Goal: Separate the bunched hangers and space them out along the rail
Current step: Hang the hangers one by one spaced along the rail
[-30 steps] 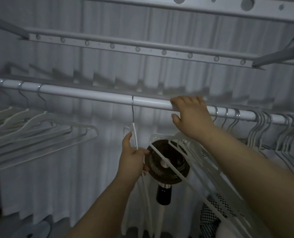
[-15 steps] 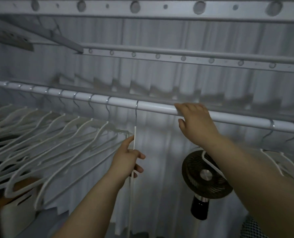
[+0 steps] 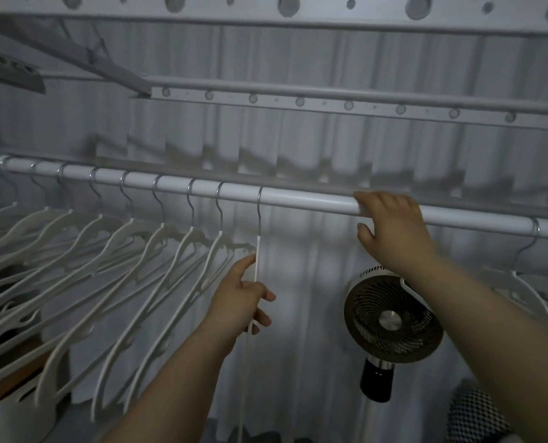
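Note:
A white rail point(image 3: 304, 199) runs across the view, dropping slightly to the right. Several white hangers point(image 3: 112, 257) hang spaced out along its left half by metal hooks. One white hanger point(image 3: 258, 247) hangs edge-on near the middle, just right of that row. My left hand point(image 3: 240, 302) grips this hanger below its hook. My right hand point(image 3: 391, 228) rests on the rail further right, fingers curled over the top of it and thumb below. More hangers point(image 3: 534, 282) hang at the far right, partly behind my right forearm.
A round fan point(image 3: 391, 324) on a dark stand is behind and below the rail, right of centre. Two perforated grey bars point(image 3: 330, 103) of a drying rack cross overhead. White curtains cover the back. A patterned mesh object point(image 3: 477, 417) sits at the bottom right.
The view has swung left, so the fan and right-hand hangers drifted right. The hanger in my left hand slid left along the rail toward the spaced row. My right hand stays on the rail.

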